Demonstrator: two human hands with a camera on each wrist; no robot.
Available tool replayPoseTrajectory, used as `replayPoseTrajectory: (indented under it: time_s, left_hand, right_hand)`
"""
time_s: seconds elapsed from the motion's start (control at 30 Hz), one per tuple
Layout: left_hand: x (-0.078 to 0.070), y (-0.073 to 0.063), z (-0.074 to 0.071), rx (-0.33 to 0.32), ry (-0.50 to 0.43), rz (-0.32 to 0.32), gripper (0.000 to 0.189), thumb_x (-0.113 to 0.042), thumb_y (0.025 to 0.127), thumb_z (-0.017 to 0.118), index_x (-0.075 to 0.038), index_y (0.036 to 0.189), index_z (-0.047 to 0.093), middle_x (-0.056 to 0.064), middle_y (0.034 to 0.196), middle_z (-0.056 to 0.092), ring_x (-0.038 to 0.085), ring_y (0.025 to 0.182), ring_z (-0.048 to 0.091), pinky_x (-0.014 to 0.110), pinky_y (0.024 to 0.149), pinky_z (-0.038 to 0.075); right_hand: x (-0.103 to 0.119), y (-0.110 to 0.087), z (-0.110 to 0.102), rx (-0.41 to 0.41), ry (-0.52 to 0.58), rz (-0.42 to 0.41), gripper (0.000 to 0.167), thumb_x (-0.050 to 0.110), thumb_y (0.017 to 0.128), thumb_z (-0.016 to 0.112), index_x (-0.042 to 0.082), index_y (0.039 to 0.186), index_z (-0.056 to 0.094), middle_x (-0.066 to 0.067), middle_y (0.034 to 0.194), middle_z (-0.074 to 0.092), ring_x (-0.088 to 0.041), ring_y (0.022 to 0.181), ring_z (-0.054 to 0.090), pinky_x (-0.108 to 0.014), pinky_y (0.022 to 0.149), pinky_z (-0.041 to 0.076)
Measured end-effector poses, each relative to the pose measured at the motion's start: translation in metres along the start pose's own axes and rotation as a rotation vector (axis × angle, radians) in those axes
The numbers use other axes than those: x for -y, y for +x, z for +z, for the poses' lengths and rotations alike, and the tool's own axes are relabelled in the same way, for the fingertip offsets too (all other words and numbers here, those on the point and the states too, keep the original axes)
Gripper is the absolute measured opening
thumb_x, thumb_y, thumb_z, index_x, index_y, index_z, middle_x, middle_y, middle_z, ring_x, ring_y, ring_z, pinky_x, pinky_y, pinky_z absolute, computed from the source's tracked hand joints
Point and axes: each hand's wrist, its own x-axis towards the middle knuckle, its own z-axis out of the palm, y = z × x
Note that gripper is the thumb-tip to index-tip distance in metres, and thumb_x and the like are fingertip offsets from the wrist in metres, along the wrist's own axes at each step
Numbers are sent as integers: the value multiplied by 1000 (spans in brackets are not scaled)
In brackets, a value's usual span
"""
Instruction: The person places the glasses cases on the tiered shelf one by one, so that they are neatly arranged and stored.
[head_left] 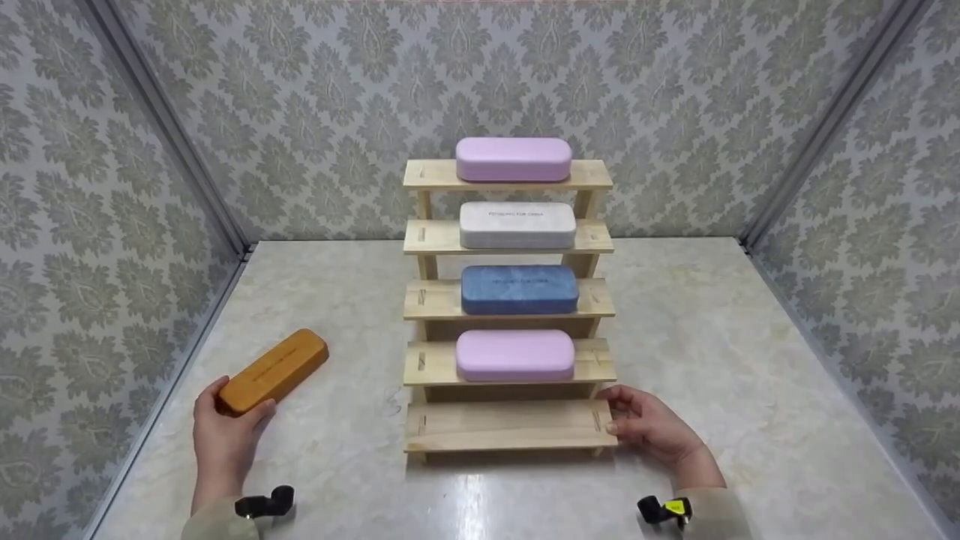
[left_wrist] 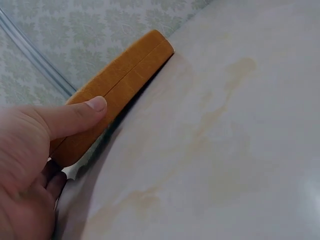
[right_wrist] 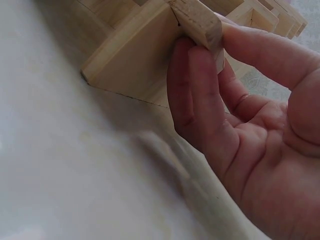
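At the left of the head view, my left hand (head_left: 225,435) grips the near end of an orange-brown glasses case (head_left: 274,371). In the left wrist view the thumb presses along the side of that case (left_wrist: 120,80); whether its far end touches the table I cannot tell. My right hand (head_left: 656,429) pinches the right end of the lowest board of a wooden tiered display rack (head_left: 510,426). Close up in the right wrist view, thumb and fingers (right_wrist: 205,85) lie on either side of the board's end (right_wrist: 202,25). That lowest step bears nothing.
Above it, one glasses case lies on each step: pink (head_left: 515,356), blue (head_left: 519,290), white (head_left: 517,226) and, on top, another pink case (head_left: 514,160). A marbled table (head_left: 330,465) carries the rack. Patterned walls (head_left: 315,112) stand behind and at both sides.
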Motion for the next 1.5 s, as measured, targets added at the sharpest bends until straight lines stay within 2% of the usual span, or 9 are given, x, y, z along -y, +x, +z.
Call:
replayPoseTrajectory:
  time_s: [0.17,0.4,0.6,0.87,1.03,1.2,1.33,1.5]
  left_hand:
    - [3,-5,1,-27,-50,1,102,-15,87,84,-24,165,19,8,173,17,30,157,26,46,128,28]
    - [6,-15,1,-52,-33,-6,100,-21,86,85,-25,164,24,6,173,17,29,157,26,47,129,28]
    - [-4,-30,-2,-17,-165,-11,100,-19,82,88,-29,161,29,3,173,19,27,158,26,41,125,34]
    - [-28,-51,-5,-1,-225,106,90,0,80,85,-21,155,42,8,162,36,27,150,38,27,120,38]
    - [-45,-66,-5,-12,-259,165,84,2,78,87,-21,150,50,0,149,45,18,137,46,17,111,44]
    - [-60,-83,-3,8,-305,213,86,6,73,88,-18,148,53,-6,141,50,12,127,49,4,96,48]
    - [-73,-99,0,44,-328,260,87,11,71,87,-12,147,54,-7,136,54,10,122,53,3,92,49]
    - [-84,-120,7,114,-374,361,83,22,70,81,-2,144,55,-5,131,60,8,114,59,8,91,52]
  right_hand:
    - [1,0,0,13,10,-11,50,-5,89,67,-5,134,44,-3,127,64,-14,114,66,-28,94,60]
    - [1,0,-1,23,15,-9,50,-5,89,67,-5,134,44,-4,127,65,-14,113,67,-28,93,60]
    - [-1,-2,0,31,41,-20,46,-7,89,66,2,130,46,0,127,64,-12,116,65,-27,95,59]
    - [0,-2,0,22,44,-20,45,-7,89,67,4,128,47,2,127,63,-11,117,65,-27,95,59]
    - [0,-1,1,11,32,-14,46,-7,89,67,2,129,47,1,127,63,-12,117,65,-27,95,59]
    - [0,-1,1,11,26,-11,47,-7,89,67,1,130,45,0,128,64,-13,117,65,-28,95,59]
    - [0,-1,1,16,25,-11,48,-6,89,67,-1,132,45,-2,128,64,-14,117,65,-28,96,59]
    - [0,-1,0,24,17,-16,49,-5,90,67,-3,133,44,-3,129,64,-14,117,66,-29,96,59]
